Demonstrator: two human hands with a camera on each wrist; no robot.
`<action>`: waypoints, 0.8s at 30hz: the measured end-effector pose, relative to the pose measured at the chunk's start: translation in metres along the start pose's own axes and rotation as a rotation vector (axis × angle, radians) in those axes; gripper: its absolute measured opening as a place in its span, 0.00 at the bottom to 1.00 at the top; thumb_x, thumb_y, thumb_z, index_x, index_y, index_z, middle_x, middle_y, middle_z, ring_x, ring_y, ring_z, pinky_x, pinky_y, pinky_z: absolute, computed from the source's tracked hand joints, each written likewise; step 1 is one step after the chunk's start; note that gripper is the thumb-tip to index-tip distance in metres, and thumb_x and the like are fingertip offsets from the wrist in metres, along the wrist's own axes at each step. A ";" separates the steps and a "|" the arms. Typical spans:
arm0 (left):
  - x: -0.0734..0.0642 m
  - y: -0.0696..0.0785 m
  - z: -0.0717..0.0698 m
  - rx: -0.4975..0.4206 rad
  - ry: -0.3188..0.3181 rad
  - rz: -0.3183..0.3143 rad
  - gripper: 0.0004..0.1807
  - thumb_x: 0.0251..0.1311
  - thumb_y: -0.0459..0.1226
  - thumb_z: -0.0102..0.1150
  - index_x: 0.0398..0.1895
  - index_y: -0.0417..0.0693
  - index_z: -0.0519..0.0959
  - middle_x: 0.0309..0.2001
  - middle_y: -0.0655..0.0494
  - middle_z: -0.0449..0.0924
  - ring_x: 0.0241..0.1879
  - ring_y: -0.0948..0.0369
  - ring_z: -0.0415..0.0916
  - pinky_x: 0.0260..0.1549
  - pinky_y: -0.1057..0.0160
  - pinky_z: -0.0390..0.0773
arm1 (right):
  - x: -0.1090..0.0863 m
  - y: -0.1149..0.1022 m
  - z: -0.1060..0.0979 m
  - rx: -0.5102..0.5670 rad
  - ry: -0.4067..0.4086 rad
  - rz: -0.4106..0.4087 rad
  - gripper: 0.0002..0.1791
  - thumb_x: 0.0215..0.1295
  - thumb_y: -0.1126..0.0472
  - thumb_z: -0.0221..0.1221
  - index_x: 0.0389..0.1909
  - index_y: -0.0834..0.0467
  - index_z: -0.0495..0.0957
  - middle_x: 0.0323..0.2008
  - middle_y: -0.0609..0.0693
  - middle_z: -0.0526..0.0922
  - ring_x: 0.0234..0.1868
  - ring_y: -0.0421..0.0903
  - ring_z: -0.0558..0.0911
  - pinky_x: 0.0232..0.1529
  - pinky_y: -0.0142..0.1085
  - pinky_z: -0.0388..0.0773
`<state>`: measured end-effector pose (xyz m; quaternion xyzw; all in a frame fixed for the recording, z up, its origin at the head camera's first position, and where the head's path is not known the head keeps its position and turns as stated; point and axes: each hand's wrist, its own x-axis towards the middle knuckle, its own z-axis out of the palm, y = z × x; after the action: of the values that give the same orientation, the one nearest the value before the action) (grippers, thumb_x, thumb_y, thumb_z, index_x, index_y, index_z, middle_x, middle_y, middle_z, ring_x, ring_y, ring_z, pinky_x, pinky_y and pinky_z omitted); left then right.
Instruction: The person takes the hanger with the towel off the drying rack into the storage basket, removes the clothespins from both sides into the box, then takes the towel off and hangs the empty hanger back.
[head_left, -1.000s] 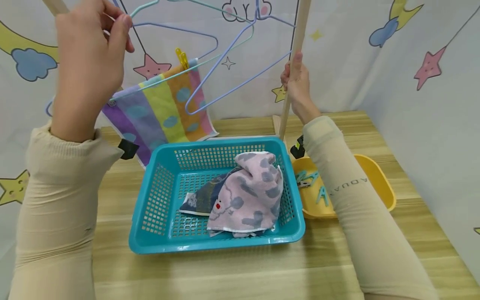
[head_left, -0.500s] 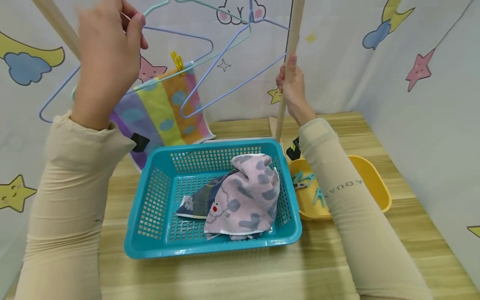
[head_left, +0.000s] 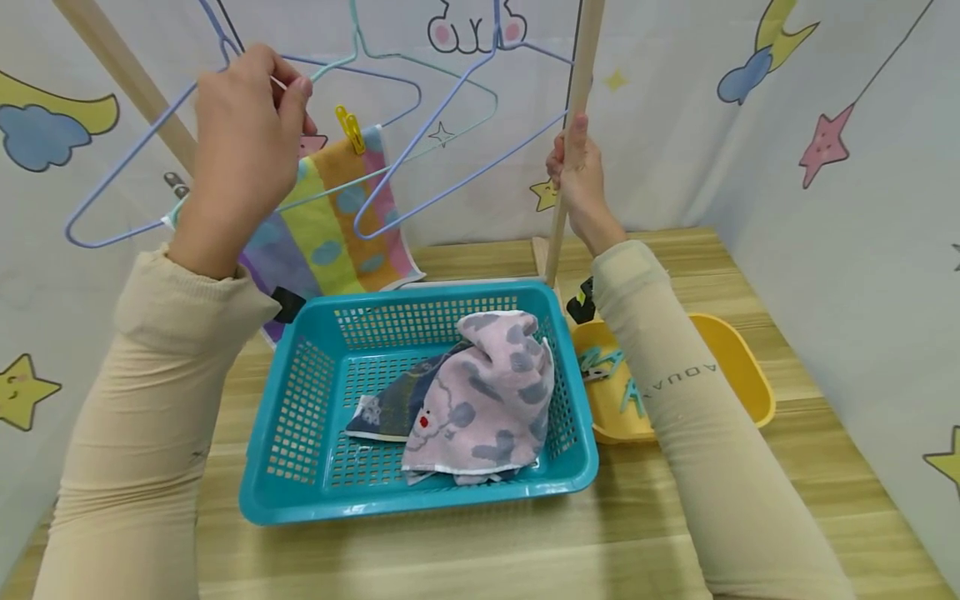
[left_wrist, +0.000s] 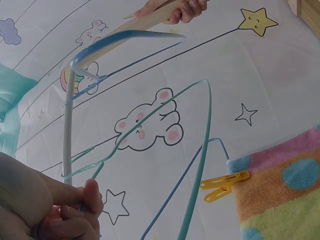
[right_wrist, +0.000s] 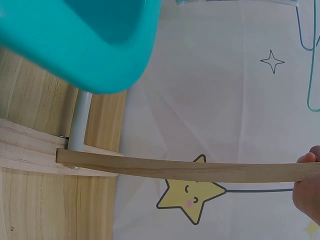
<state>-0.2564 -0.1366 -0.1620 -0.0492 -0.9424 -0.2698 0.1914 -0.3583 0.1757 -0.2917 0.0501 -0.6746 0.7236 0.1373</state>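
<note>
My left hand pinches the mint-green wire hanger near its left shoulder; the left wrist view also shows the fingers on that wire. A blue hanger hangs to its right, and another blue hanger is partly behind the left hand. A striped towel hangs behind, with a yellow clothespin at its upper corner. My right hand grips the wooden post of the rack. That post runs down to its foot in the right wrist view.
A teal basket on the wooden table holds a pink-and-grey towel and a dark blue cloth. Beside it, a yellow tray with green clothespins sits partly under the right forearm. A left post slants upward.
My left hand has moved right and slightly down with the green hanger, bringing the hanger's neck into view. My right hand stays on the post, while the whole head view has shifted a little.
</note>
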 end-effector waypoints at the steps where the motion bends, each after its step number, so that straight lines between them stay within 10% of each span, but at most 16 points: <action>1: 0.000 -0.001 0.001 0.001 -0.001 0.002 0.23 0.76 0.49 0.39 0.60 0.41 0.70 0.35 0.58 0.74 0.33 0.65 0.74 0.37 0.73 0.74 | 0.000 0.000 0.000 0.000 0.000 0.000 0.25 0.82 0.45 0.31 0.26 0.55 0.61 0.21 0.48 0.63 0.24 0.45 0.60 0.28 0.34 0.59; 24: -0.006 -0.011 0.004 -0.019 0.023 0.019 0.24 0.77 0.48 0.41 0.58 0.38 0.76 0.44 0.50 0.79 0.32 0.68 0.71 0.32 0.72 0.70 | 0.001 -0.002 0.001 -0.002 -0.018 -0.030 0.25 0.82 0.46 0.29 0.24 0.54 0.59 0.21 0.48 0.61 0.24 0.47 0.58 0.29 0.34 0.57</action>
<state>-0.2544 -0.1442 -0.1729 -0.0566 -0.9370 -0.2776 0.2044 -0.3590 0.1755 -0.2894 0.0665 -0.6756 0.7203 0.1422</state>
